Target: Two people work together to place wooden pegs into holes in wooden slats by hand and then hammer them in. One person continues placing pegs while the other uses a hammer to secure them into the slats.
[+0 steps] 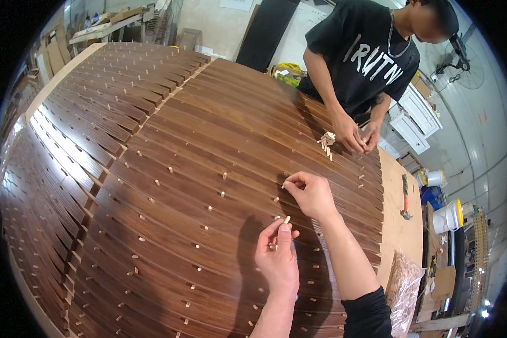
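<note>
Midway: left hand [277, 256] pinches a dowel [287, 219], right hand [311, 194] pinches another at slats [208, 146]; many holes w/ pegs, some empty.

A hammer with an orange handle [405, 197] lies on the light wood board [399, 225], a clear bag of small wood bits [404, 290] sits near it, white buckets [448, 217] stand past the edge, and a person in a black shirt [366, 56] leans close to a little pile of pegs [326, 142].
</note>
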